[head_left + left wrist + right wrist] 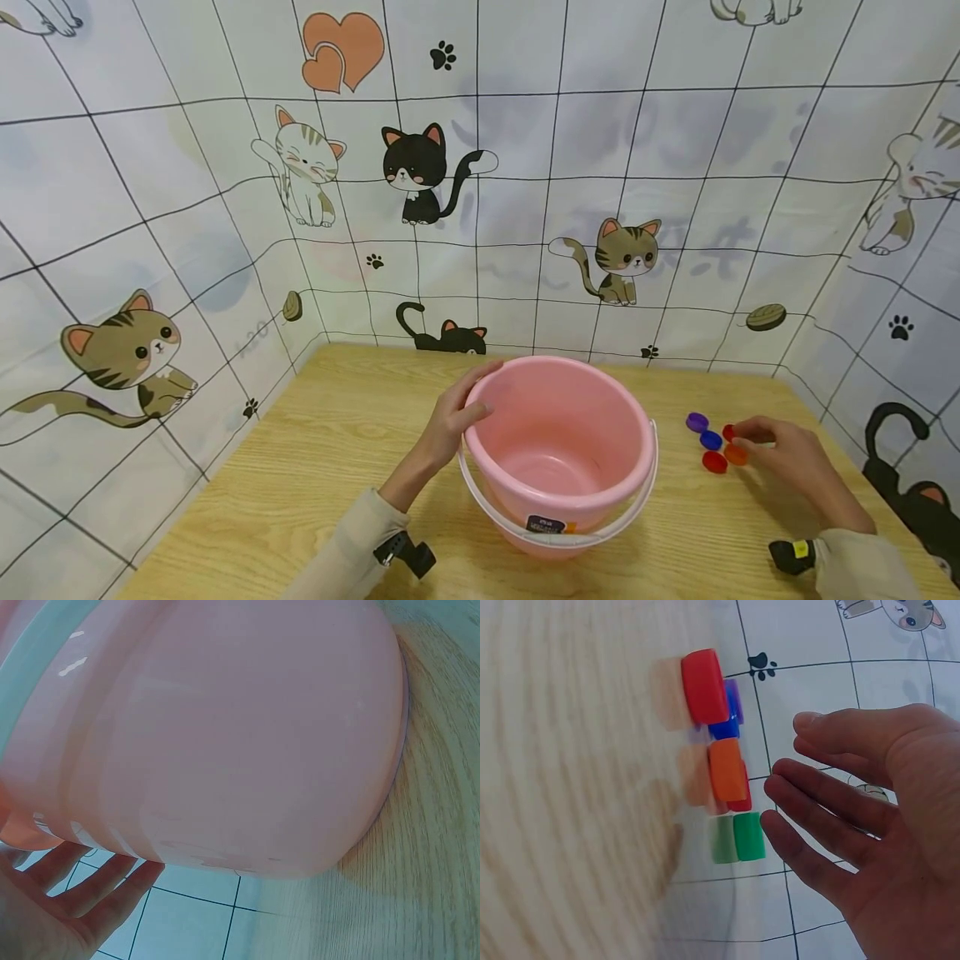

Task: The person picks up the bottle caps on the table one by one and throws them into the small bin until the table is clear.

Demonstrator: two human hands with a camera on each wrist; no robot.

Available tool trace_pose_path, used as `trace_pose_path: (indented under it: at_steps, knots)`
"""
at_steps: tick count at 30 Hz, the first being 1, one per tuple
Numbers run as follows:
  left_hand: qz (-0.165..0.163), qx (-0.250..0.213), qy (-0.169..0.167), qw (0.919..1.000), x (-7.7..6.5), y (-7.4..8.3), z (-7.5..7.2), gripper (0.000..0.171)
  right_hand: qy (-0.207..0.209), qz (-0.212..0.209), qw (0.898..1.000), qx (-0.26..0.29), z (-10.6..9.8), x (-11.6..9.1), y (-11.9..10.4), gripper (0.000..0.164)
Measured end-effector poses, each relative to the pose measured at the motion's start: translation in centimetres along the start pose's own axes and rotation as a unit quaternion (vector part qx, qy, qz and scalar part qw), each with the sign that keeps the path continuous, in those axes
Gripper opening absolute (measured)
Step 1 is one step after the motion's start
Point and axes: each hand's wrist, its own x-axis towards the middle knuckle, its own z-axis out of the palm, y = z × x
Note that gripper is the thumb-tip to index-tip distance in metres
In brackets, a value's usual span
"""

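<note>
A pink plastic bucket (562, 433) stands upright on the table, its white handle (558, 540) hanging down over the front. My left hand (452, 419) grips the left side of its rim, thumb over the edge and fingers outside. In the left wrist view those fingers lie along the bucket wall (262, 735). To the bucket's right lie several small round plastic caps: a purple cap (697, 422), a blue cap (710, 440), a red cap (714, 462) and an orange cap (737, 454). A green cap (749, 836) shows in the right wrist view. My right hand (795, 458) hovers close over them, holding nothing.
The wooden table (360, 392) meets a cat-patterned, grid-lined cloth (517, 283) at the back and sides. A dark wrist camera (405, 554) sits on the left sleeve, another camera (792, 557) by the right sleeve.
</note>
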Motion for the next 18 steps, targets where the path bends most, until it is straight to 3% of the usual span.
trace_pose_path:
  at_steps: [8, 18]
  knots:
    - [0.004, -0.002, -0.001, 1.0000, 0.1, 0.1, 0.0, 0.067, -0.018, 0.026, 0.999, 0.005, 0.6, 0.2, 1.3, 0.033]
    - [-0.002, -0.004, -0.004, 1.0000, 0.0, 0.1, 0.1, 0.067, -0.029, 0.036, 0.999, 0.012, 1.0, 0.2, 1.9, 0.046]
